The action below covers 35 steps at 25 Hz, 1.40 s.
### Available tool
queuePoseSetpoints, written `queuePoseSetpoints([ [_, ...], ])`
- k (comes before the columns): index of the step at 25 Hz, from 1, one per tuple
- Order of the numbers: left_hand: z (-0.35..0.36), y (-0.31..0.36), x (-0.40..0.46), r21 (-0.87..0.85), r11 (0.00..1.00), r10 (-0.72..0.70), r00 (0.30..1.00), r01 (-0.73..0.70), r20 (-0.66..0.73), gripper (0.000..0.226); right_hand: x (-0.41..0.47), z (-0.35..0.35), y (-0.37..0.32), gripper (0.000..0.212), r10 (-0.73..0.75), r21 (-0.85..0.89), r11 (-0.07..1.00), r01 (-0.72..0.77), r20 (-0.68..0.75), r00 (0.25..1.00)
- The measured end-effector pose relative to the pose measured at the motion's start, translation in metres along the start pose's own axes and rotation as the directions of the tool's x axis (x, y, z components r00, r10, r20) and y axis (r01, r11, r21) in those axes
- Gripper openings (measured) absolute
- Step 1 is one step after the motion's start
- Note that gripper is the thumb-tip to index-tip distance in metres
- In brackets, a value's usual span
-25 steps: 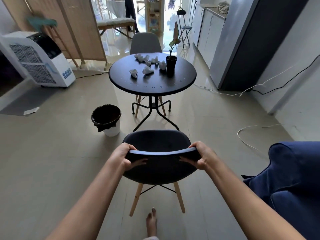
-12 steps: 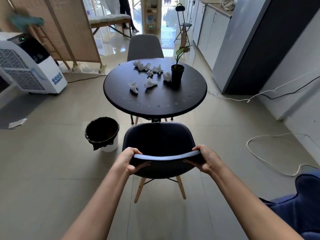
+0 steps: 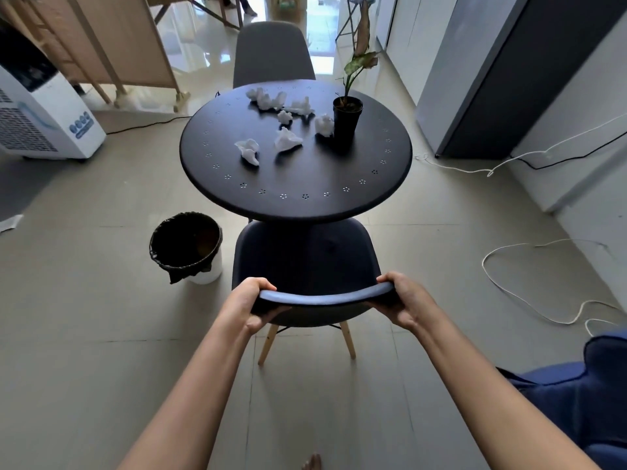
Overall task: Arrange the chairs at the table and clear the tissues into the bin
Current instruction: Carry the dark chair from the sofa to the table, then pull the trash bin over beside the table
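Both forearms showing bare, no sleeves, watch or rings in view. Left hand [image 3: 249, 301] & right hand [image 3: 407, 301] ungloved, nails short. Bare toes [image 3: 312, 463] peeking in at bottom centre of frame, no shoe.

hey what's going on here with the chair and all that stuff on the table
A person grips the backrest of a dark chair with both hands, left hand and right hand, at a round black table; the front of the seat sits under the table's edge. A grey chair stands on the far side. Crumpled tissues lie on the tabletop beside a potted plant, none cleared yet. A lined bin waits on the floor to the left of the chair.
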<state>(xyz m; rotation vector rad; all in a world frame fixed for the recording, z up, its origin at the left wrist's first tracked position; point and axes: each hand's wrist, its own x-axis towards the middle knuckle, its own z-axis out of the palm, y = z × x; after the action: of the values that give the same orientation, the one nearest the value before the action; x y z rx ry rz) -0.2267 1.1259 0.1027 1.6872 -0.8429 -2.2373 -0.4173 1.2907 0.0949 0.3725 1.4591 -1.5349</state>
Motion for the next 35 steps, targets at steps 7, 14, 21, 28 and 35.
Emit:
queuePoseSetpoints([
  [7, -0.003, 0.002, -0.001, -0.048, 0.998, -0.027, 0.999, 0.029, 0.031, 0.023, -0.004, -0.006, 0.001, 0.025, -0.055, -0.055, 0.997, 0.053, -0.042, 0.998],
  [14, -0.027, -0.046, -0.048, 0.3, 0.951, 0.139, 0.974, -0.081, -0.18, 0.072, -0.033, -0.053, 0.038, 0.036, -0.246, -0.617, 0.775, 0.134, -0.099, 0.964],
  [21, -0.107, -0.19, -0.116, 0.585, 0.804, 0.08, 0.955, 0.109, -0.287, 0.06, -0.102, -0.136, 0.13, 0.034, 0.048, -0.815, 0.566, -0.124, -0.117, 0.992],
  [28, -0.2, -0.31, -0.165, 0.497, 0.817, -0.102, 0.922, 0.292, -0.374, 0.046, -0.154, -0.154, 0.233, 0.015, 0.246, -0.797, 0.542, -0.268, -0.154, 0.957],
  [35, -0.311, -0.32, -0.188, 0.202, 0.942, -0.143, 0.868, 0.266, -0.475, 0.028, -0.163, -0.039, 0.317, 0.017, 0.3, -0.816, 0.525, -0.243, -0.09, 0.95],
])
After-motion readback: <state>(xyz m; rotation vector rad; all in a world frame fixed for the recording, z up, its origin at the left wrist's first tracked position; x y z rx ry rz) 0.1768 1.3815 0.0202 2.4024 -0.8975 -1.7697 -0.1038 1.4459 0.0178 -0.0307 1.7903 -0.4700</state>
